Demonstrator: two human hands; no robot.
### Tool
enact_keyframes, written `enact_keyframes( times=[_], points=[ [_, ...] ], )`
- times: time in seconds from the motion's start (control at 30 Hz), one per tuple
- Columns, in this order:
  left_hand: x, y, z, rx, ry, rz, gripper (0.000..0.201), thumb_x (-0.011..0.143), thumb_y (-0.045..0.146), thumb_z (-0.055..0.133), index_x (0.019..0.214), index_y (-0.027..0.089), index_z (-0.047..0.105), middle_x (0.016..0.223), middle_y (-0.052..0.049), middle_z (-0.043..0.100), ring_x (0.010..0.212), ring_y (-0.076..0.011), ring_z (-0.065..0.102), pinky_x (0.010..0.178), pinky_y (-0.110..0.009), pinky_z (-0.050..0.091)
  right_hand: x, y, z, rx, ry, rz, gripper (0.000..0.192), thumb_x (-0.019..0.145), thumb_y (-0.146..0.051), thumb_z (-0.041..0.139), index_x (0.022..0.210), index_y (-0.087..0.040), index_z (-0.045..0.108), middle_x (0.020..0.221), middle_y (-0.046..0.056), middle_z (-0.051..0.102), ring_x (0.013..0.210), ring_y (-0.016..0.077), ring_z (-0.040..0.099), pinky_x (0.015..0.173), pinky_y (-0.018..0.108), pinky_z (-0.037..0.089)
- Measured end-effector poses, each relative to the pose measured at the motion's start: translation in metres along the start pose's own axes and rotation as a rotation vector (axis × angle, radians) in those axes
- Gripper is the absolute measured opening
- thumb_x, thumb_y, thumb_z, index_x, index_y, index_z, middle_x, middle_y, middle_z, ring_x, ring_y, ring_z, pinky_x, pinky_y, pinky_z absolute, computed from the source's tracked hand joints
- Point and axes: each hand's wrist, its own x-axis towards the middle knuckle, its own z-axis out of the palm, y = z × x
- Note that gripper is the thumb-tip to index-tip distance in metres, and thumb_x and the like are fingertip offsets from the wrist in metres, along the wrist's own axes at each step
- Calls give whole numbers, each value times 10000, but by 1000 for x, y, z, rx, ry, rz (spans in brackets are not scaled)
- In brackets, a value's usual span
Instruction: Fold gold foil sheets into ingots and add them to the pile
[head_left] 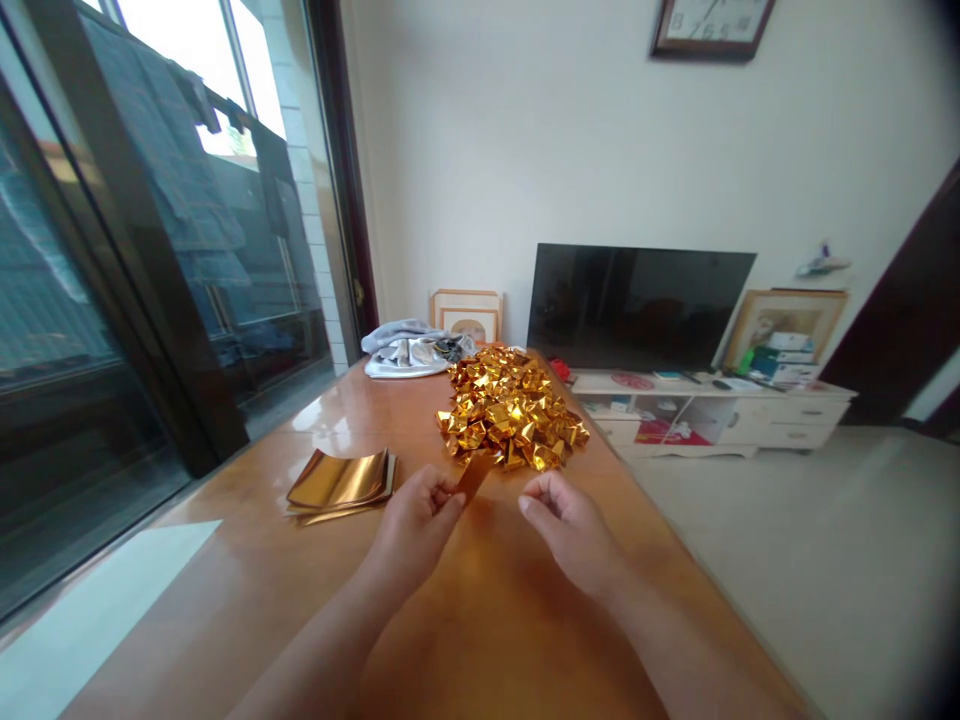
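Copper-gold narrow flat foil strip [475, 474]: smooth, straight-sided, darker than the crumpled foil; slanting up from the left hand, its upper end at the near edge of the pile, over the middle of the desk [457, 650].
Left hand [417, 522]: thumb and forefinger pinched together on the strip's lower end, the other fingers curled in.
Right hand [568, 522]: fingers curled, thumb tip up against the forefinger, with nothing visible in the grip; apart from the strip, towards the desk's right edge.
Shiny gold heap of folded foil pieces [517, 415]: crinkled, sharp-cornered and faceted, catching light at many angles; spread along the right edge up to the far right corner.
Gold stack of square-cut foil sheets [339, 480]: mirror-smooth, top sheet bowed with its corners lifting, paler edges beneath; beside the left hand, towards the left edge.
Pale flat paper-like sheet [112, 610]: matt, straight-edged, at the near left corner.
Grey-white soft bundle [412, 350]: rumpled, rounded folds, at the far left corner.
Desk surface: orange-brown, glossy, wood-like, with window light reflected near the left edge.
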Motion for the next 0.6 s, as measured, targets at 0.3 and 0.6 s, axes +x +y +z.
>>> enact_keyframes(
  times=[0.3,0.6],
  points=[
    [-3,10,5,-465,-20,-330,326,744,378,740,820,188,485,635,60,552,535,-91,488,528,-210,353,-16,-10,20,-423,-46,-182,152,867,-363,636,883,-219,589,862,11,617,787,172,551,685,292,392],
    [-8,10,11,-597,-117,-438,385,707,321,782,896,190,474,705,33,622,605,-112,580,585,-228,439,-18,-14,33,-656,-47,-273,163,839,-242,662,987,-228,595,1013,52,604,974,236,533,833,351,417]
  ],
)
